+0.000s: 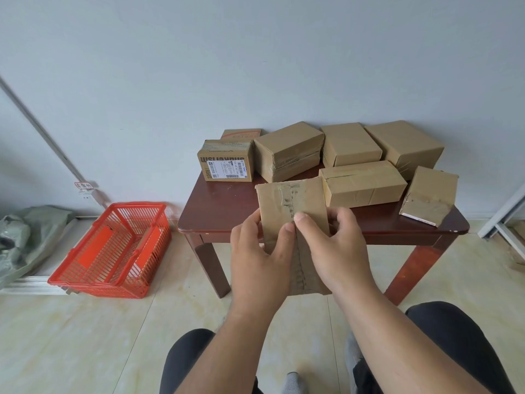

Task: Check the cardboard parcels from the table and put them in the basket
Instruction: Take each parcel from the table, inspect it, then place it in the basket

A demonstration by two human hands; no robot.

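Cardboard, stiff and flat-faced: the parcel (292,211) is held up in front of the person, tilted with its taped face toward the camera, above the near table (224,214) edge and not resting on it. It looks light, judging by how easily two hands hold it in the air, though its weight cannot be read for sure. The walls should keep their shape under a firm squeeze; the tape seam down the middle is wrinkled and glossy, so it is likely the slickest part, and bare cardboard at the side edges gives the surer hold.

Both hands grip it. The left hand (260,251) wraps the left edge, thumb lying on the face beside the seam. The right hand (338,245) wraps the right edge, its thumb tip pressed on the seam just above the left thumb. Most of the parcel stands above the hands; its lower end shows below, between the wrists.

Beyond the grip, seven more parcels sit on the table, the nearest, a long box (363,183), just behind and right of the held one. A labelled box (225,162) lies behind and left.

Far left of the hands and lower, on the floor, stands the red basket (85,268), with no parcel in it.
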